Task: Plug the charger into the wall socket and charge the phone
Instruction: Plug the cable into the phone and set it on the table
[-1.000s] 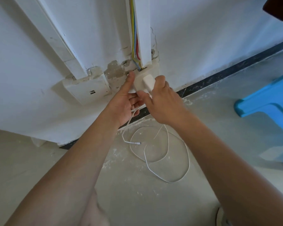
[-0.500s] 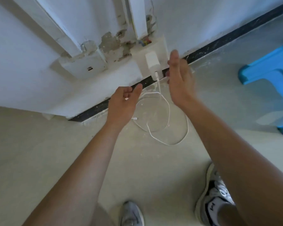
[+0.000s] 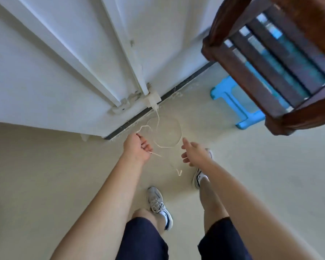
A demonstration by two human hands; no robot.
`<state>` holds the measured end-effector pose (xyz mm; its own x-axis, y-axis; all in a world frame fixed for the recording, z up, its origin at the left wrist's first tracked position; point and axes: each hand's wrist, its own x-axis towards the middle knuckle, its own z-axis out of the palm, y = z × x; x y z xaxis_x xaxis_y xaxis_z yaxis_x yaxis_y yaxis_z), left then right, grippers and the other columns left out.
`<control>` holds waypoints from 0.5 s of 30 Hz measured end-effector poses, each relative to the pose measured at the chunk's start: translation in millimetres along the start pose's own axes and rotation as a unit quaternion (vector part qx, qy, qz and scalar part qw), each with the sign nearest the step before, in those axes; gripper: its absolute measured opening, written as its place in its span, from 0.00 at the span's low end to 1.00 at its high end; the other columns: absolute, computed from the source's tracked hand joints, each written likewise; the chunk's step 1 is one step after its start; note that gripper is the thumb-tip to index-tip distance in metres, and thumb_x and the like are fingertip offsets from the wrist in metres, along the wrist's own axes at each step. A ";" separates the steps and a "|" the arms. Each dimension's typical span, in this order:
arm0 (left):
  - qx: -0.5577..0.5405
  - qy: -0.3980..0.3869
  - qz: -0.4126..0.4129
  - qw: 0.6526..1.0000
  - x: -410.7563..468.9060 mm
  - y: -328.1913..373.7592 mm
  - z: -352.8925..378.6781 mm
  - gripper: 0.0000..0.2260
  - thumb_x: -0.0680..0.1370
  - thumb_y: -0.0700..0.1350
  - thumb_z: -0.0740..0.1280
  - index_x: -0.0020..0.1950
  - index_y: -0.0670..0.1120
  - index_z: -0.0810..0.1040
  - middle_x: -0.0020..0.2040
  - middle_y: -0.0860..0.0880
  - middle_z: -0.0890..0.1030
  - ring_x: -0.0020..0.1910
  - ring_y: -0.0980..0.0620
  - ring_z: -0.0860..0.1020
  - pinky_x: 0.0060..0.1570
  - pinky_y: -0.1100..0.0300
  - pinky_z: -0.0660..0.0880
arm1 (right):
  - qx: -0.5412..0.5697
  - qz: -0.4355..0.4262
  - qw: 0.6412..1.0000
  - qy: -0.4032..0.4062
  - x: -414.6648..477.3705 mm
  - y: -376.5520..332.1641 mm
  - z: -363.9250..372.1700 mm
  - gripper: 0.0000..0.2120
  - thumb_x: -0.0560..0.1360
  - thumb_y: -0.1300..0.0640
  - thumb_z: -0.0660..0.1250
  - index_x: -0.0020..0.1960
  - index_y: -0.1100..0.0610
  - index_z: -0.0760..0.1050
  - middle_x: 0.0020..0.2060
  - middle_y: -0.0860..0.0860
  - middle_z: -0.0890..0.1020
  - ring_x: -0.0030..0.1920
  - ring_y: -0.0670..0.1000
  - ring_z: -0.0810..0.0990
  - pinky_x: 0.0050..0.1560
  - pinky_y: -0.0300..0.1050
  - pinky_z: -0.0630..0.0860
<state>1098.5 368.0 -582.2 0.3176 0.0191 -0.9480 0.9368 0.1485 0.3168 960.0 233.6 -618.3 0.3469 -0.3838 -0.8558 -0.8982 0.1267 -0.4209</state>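
The white charger (image 3: 155, 103) sits plugged into the wall socket (image 3: 152, 98) low on the white wall, just above the dark skirting. Its thin white cable (image 3: 169, 146) runs down from the charger and loops over the floor. My left hand (image 3: 138, 147) is closed around the cable near its free end, and the plug tip pokes out to the right of the fist. My right hand (image 3: 194, 154) hovers to the right of the loop with fingers spread, holding nothing. No phone is in view.
A dark wooden slatted piece of furniture (image 3: 274, 59) juts in at the upper right. Under it stands a blue plastic stool (image 3: 233, 102). A second socket box (image 3: 118, 109) sits left of the charger. My two shoes (image 3: 159, 205) are on the beige floor.
Both hands have left the charger, which stays in the socket. I have risen away from the wall. My left hand has closed on the cable; my right hand has dropped back, open.
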 end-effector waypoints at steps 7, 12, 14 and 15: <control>-0.006 -0.145 0.040 0.989 -238.6 71.6 70.6 0.15 0.71 0.35 0.50 0.26 0.48 0.56 0.17 0.51 0.55 0.14 0.52 0.52 0.17 0.68 0.51 | 0.056 -0.006 0.994 -0.097 -212.6 -79.8 -72.0 0.38 0.73 0.23 0.44 0.60 0.52 0.73 0.26 0.51 0.84 0.24 0.48 0.82 0.25 0.35 0.71; 0.011 -0.236 0.100 0.966 -356.6 85.4 124.7 0.14 0.73 0.34 0.46 0.30 0.48 0.54 0.17 0.51 0.55 0.15 0.52 0.53 0.19 0.66 0.50 | 0.139 -0.118 0.983 0.025 -291.4 -116.6 -155.8 0.40 0.75 0.25 0.45 0.59 0.53 0.80 0.25 0.52 0.78 0.37 0.57 0.88 0.30 0.40 0.79; 0.007 -0.264 0.114 0.958 -392.5 82.5 145.0 0.16 0.77 0.36 0.45 0.30 0.48 0.53 0.17 0.51 0.55 0.16 0.53 0.52 0.19 0.65 0.51 | 0.151 -0.126 0.980 0.025 -312.0 -121.0 -195.0 0.42 0.72 0.22 0.45 0.59 0.52 0.80 0.25 0.53 0.83 0.39 0.57 0.88 0.31 0.40 0.79; -0.002 -0.277 0.118 0.953 -408.1 78.3 155.0 0.17 0.77 0.36 0.45 0.30 0.48 0.53 0.18 0.51 0.55 0.16 0.53 0.52 0.19 0.65 0.51 | 0.150 -0.121 0.981 -0.002 -319.5 -119.4 -212.9 0.43 0.70 0.20 0.45 0.59 0.52 0.78 0.28 0.55 0.85 0.39 0.56 0.89 0.32 0.41 0.79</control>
<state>1065.0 218.6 -166.0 0.5501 -0.4733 -0.6880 0.8289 0.2097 0.5186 899.0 146.4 -230.6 0.5423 -0.4326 -0.7203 -0.6698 0.2950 -0.6814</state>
